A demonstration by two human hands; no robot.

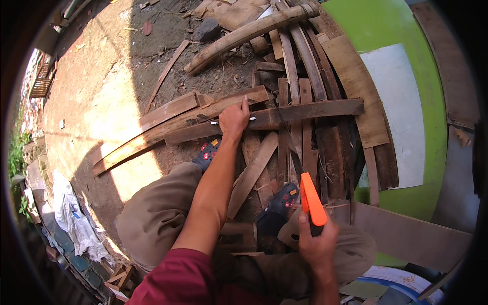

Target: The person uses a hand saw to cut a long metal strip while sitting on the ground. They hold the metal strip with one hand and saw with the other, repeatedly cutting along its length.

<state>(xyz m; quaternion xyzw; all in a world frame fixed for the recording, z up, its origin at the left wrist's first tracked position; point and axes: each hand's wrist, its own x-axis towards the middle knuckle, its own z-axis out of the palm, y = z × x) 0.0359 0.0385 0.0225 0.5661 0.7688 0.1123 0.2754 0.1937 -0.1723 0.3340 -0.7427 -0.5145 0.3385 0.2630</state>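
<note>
My left hand (234, 121) is wrapped over a dark wooden plank (320, 109) that lies crosswise in front of me, its thumb pointing away along the wood. The hand also rests near a lighter plank (203, 109) behind it. In my right hand (318, 239) is the orange handle of a handsaw (311, 198). The saw's thin dark blade slants up and left to the dark plank, right of my left hand. Whether its teeth are in the wood I cannot make out. Small white pieces show on the plank beside my left hand.
Several boards and strips (305, 101) are heaped under and beyond the plank. A thick round pole (249, 35) lies at the back. Green and white sheets (401, 117) lie at the right. My feet in dark clogs (284, 201) are close below the plank. White plastic (73, 213) lies at the left.
</note>
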